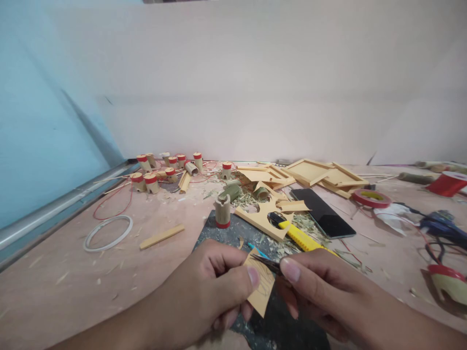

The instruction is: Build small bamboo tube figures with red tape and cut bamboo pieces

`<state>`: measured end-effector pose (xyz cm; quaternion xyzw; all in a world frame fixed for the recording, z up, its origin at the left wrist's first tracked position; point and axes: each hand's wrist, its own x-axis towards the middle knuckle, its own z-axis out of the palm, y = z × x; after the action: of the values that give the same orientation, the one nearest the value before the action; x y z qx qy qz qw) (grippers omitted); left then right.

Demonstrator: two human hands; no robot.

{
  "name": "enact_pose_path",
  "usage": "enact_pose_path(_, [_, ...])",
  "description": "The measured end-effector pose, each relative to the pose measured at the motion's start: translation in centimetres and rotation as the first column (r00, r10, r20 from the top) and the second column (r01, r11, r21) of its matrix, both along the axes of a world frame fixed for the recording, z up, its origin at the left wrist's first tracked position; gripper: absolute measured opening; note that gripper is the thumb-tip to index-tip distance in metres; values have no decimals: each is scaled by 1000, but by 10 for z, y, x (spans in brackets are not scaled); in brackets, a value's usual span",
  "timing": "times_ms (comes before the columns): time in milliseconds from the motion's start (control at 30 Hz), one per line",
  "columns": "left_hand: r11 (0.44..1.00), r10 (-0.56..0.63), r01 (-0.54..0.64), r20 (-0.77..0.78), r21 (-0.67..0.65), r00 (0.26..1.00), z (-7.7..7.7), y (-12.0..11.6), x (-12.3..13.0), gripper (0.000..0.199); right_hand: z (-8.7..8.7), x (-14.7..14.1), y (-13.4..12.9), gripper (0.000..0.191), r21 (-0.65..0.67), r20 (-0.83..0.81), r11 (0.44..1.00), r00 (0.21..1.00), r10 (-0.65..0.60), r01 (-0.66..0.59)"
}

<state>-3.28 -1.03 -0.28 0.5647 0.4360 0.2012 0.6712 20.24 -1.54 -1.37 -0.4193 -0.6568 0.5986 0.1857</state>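
My left hand (226,284) is closed on a small piece of tan card (265,291) with curved pencil lines, thumb on top. My right hand (321,287) is closed around a dark, narrow-bladed tool that looks like scissors (268,264); its handles are hidden in the fingers. The blades lie over the card's upper edge. Beneath both hands is a dark cutting mat (288,321) strewn with shavings. A notched bamboo cup (223,211) with a red band stands on the mat's far part. Beyond my right hand lie a yellow utility knife (304,238) and a cut-out tan board (255,221).
Several red-banded bamboo pieces (151,183) stand at the back left. A white tape ring (108,233) and a wood strip (162,236) lie left. Right are a phone (323,212), red tape (371,198), a blue tool with cord (445,226) and a red spool (447,183). Wooden frames (308,172) lie behind.
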Motion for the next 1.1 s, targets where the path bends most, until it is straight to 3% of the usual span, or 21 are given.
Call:
enact_pose_path(300, [999,-1,2,30,-34,1000,3,-2,3,50,8,1,0,77,54,67,998,997,33,-37])
enact_pose_path(633, [992,-29,35,-44,124,999,0,1,-2,51,12,-2,0,78,61,98,998,995,9,-15])
enact_pose_path(1100, [1000,-22,22,-12,2,1000,4,-3,0,49,6,-2,2,77,111,100,992,994,51,-62])
